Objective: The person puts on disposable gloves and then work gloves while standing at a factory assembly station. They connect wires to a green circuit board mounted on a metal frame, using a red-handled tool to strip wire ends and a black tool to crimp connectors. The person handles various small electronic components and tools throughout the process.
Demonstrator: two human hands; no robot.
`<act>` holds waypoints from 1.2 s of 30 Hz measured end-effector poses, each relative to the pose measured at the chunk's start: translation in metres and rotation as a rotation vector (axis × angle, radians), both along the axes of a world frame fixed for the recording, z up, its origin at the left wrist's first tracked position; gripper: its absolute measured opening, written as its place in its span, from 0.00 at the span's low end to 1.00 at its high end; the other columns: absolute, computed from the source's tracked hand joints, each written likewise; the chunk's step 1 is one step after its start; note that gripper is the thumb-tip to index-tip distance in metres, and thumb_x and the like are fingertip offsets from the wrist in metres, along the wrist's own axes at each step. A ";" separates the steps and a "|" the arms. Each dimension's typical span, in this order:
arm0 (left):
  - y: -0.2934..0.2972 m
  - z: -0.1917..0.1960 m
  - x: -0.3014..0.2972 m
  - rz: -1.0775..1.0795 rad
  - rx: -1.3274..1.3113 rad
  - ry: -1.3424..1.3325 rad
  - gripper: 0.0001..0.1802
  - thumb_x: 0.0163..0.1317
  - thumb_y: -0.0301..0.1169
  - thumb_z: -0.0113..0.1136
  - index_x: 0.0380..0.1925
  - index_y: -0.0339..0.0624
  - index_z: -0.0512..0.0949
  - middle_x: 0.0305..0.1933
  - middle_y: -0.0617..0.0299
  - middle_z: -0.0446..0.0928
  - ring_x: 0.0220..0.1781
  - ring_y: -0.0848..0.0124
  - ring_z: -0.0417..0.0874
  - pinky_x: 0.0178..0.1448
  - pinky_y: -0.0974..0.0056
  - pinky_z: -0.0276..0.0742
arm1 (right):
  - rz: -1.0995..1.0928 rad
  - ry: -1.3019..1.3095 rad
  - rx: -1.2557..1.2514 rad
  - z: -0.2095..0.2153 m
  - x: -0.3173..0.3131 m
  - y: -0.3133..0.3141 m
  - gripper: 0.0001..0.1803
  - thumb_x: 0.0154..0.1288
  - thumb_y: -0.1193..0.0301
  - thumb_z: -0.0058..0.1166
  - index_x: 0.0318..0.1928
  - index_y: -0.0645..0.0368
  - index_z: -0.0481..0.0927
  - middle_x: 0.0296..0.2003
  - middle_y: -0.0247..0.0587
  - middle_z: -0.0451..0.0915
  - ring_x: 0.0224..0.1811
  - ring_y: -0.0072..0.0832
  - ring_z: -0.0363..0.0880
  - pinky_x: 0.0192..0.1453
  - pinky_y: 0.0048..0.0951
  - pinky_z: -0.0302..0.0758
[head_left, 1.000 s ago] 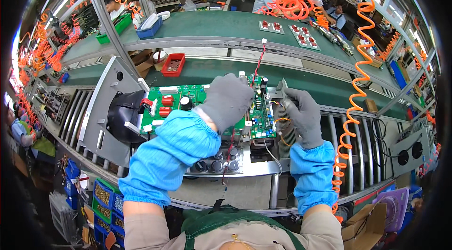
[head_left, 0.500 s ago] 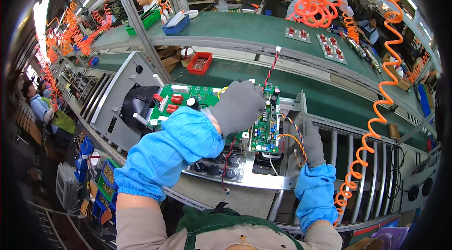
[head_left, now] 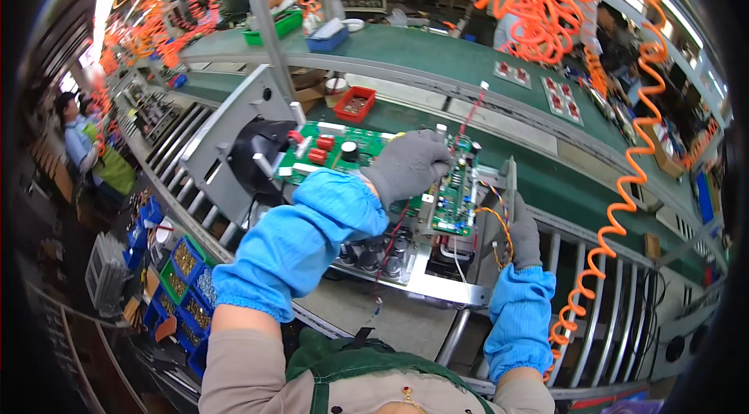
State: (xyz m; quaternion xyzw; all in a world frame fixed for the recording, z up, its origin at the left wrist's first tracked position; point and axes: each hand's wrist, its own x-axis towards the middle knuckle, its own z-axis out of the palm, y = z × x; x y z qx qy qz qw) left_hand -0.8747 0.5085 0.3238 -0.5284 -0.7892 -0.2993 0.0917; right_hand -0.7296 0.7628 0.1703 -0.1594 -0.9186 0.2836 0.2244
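Both hands, left hand (head_left: 406, 167) and right hand (head_left: 521, 228), grasp the green circuit board (head_left: 455, 195), seemingly on edge, long axis pointing away.

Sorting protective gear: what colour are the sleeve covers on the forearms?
Bright blue sleeve covers, clearest in the head view.

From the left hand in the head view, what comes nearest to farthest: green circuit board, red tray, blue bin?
From the left hand:
1. Green circuit board, touching it, under the glove.
2. Red tray, beyond, on the green belt.
3. Blue bin, farthest, on the back bench.
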 end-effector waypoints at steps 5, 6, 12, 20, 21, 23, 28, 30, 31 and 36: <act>-0.071 0.012 0.041 0.210 0.386 0.104 0.15 0.56 0.32 0.61 0.44 0.44 0.78 0.42 0.53 0.76 0.48 0.57 0.77 0.54 0.58 0.73 | 0.302 0.080 -0.932 0.006 -0.011 -0.003 0.30 0.66 0.72 0.46 0.68 0.55 0.57 0.49 0.48 0.77 0.45 0.33 0.79 0.49 0.30 0.77; -0.096 0.010 0.054 0.248 0.455 0.123 0.15 0.57 0.32 0.61 0.45 0.44 0.77 0.42 0.52 0.76 0.47 0.57 0.77 0.54 0.58 0.73 | 0.330 0.101 -1.110 0.011 -0.002 -0.004 0.29 0.68 0.75 0.44 0.69 0.56 0.56 0.49 0.46 0.77 0.44 0.29 0.80 0.48 0.27 0.78; -0.279 -0.117 0.109 0.422 0.150 -0.645 0.16 0.63 0.36 0.55 0.48 0.41 0.77 0.47 0.52 0.79 0.50 0.62 0.79 0.55 0.60 0.73 | 0.162 0.471 -0.112 0.054 0.023 -0.078 0.20 0.68 0.62 0.48 0.53 0.62 0.74 0.38 0.41 0.79 0.37 0.24 0.77 0.39 0.23 0.74; -0.405 -0.250 0.166 0.840 0.167 -0.983 0.21 0.62 0.43 0.51 0.47 0.42 0.79 0.48 0.50 0.79 0.52 0.55 0.78 0.58 0.56 0.71 | 0.698 -0.299 -0.703 0.099 -0.001 -0.285 0.16 0.68 0.64 0.50 0.52 0.57 0.76 0.34 0.40 0.79 0.30 0.23 0.73 0.35 0.26 0.73; -0.411 -0.248 0.160 0.809 0.159 -1.002 0.21 0.62 0.42 0.51 0.47 0.41 0.79 0.49 0.49 0.79 0.52 0.55 0.78 0.58 0.56 0.71 | 0.723 -0.486 -0.772 0.098 -0.006 -0.308 0.15 0.68 0.64 0.50 0.52 0.57 0.76 0.34 0.40 0.79 0.30 0.23 0.73 0.35 0.26 0.73; -0.424 -0.261 0.152 0.790 0.219 -0.986 0.20 0.62 0.42 0.51 0.45 0.39 0.79 0.47 0.48 0.79 0.51 0.54 0.79 0.57 0.55 0.72 | 0.831 -0.774 -0.846 0.077 -0.033 -0.368 0.15 0.68 0.64 0.51 0.51 0.55 0.77 0.33 0.40 0.79 0.28 0.23 0.72 0.34 0.27 0.72; -0.507 -0.247 0.146 0.986 0.311 -0.959 0.17 0.60 0.39 0.53 0.43 0.42 0.80 0.43 0.49 0.81 0.44 0.54 0.81 0.49 0.57 0.75 | 1.149 -0.762 -0.607 -0.026 -0.082 -0.499 0.27 0.67 0.49 0.48 0.34 0.66 0.78 0.15 0.31 0.71 0.17 0.17 0.67 0.21 0.20 0.63; -0.531 -0.251 0.158 1.131 0.338 -0.917 0.16 0.61 0.39 0.53 0.44 0.43 0.80 0.42 0.51 0.81 0.45 0.54 0.81 0.49 0.57 0.75 | 1.110 -0.882 -0.614 -0.030 -0.088 -0.523 0.29 0.66 0.47 0.50 0.36 0.66 0.79 0.16 0.32 0.73 0.17 0.15 0.67 0.22 0.19 0.63; -0.549 -0.251 0.157 1.156 0.347 -1.021 0.17 0.62 0.40 0.52 0.45 0.43 0.79 0.45 0.51 0.80 0.48 0.55 0.80 0.53 0.57 0.74 | 1.055 -0.987 -0.643 -0.042 -0.097 -0.536 0.26 0.65 0.51 0.53 0.43 0.65 0.78 0.21 0.34 0.77 0.19 0.14 0.68 0.23 0.19 0.64; -0.589 -0.255 0.154 1.222 0.431 -1.039 0.16 0.63 0.40 0.52 0.45 0.45 0.80 0.46 0.52 0.80 0.50 0.56 0.80 0.56 0.57 0.73 | 1.058 -1.044 -0.490 -0.067 -0.120 -0.588 0.23 0.65 0.59 0.55 0.53 0.62 0.73 0.29 0.36 0.80 0.22 0.15 0.69 0.25 0.18 0.68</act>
